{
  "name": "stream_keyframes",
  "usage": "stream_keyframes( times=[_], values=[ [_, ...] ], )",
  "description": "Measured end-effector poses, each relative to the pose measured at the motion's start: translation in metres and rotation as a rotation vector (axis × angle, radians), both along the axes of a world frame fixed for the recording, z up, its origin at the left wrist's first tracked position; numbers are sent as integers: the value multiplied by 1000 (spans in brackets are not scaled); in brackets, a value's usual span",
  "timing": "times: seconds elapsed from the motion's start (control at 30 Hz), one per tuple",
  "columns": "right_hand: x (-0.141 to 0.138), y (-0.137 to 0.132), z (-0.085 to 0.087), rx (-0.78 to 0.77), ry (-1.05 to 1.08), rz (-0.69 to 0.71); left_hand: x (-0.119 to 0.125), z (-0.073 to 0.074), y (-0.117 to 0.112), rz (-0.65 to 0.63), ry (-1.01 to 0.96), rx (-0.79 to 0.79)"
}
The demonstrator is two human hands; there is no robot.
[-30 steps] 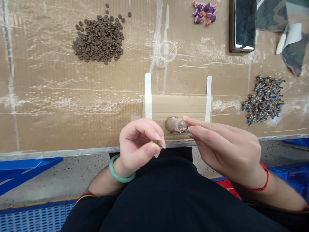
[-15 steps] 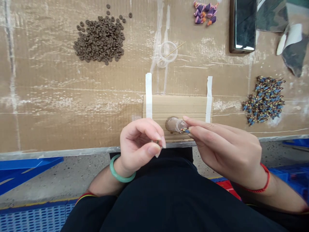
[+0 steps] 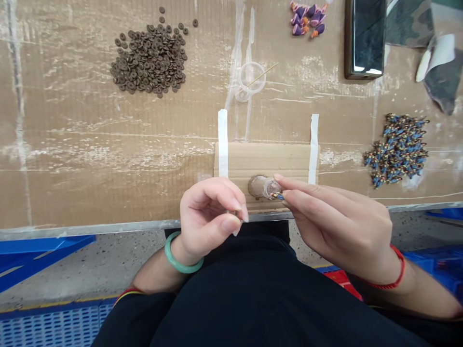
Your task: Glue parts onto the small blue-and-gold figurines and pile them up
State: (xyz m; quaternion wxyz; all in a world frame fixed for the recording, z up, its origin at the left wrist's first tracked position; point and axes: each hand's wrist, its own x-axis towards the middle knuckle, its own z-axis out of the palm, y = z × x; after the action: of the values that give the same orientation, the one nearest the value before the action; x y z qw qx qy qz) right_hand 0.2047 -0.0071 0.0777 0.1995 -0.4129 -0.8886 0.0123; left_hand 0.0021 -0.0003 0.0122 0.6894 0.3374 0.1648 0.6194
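My left hand (image 3: pixel 211 217) is closed in a pinch at the table's front edge. Between thumb and forefinger sits a small brown disc (image 3: pixel 235 212), mostly covered by the fingertips. My right hand (image 3: pixel 336 226) pinches a small blue-and-yellow figure (image 3: pixel 278 195), of which only one end shows. That end is at the mouth of a small clear cup (image 3: pixel 261 186), which stands on a taped cardboard piece (image 3: pixel 267 156); whether it touches the rim I cannot tell.
A heap of brown discs (image 3: pixel 150 60) lies back left, and a pile of blue-and-yellow figures (image 3: pixel 400 149) to the right. Farther back are a clear ring-shaped lid (image 3: pixel 249 89) with a thin stick (image 3: pixel 265 71), purple-and-orange pieces (image 3: pixel 307 19) and a dark glossy box (image 3: pixel 364 38).
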Motion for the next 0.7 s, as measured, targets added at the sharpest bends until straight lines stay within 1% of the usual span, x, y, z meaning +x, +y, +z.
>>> stream_keyframes(
  times=[0.23, 0.37, 0.43, 0.53, 0.6, 0.7],
  values=[
    [0, -2, -2, -37, 26, -23, -1, 0, -1, -10, -4, -9],
    [0, -3, 2, -58, 37, -35, 0, 0, -1, -10, -15, -5],
    [2, -5, 5, -80, 86, -77, 0, -1, 0, -5, -15, 3],
    [6, -7, 7, -115, 320, -135, 0, -4, 0, 11, 12, 27],
    [5, -8, 5, -165, 588, -158, 1, -4, 1, 40, 47, 48],
    [-2, -10, -1, -299, 968, -183, 5, 7, 0, 73, 121, 78]
  ],
)
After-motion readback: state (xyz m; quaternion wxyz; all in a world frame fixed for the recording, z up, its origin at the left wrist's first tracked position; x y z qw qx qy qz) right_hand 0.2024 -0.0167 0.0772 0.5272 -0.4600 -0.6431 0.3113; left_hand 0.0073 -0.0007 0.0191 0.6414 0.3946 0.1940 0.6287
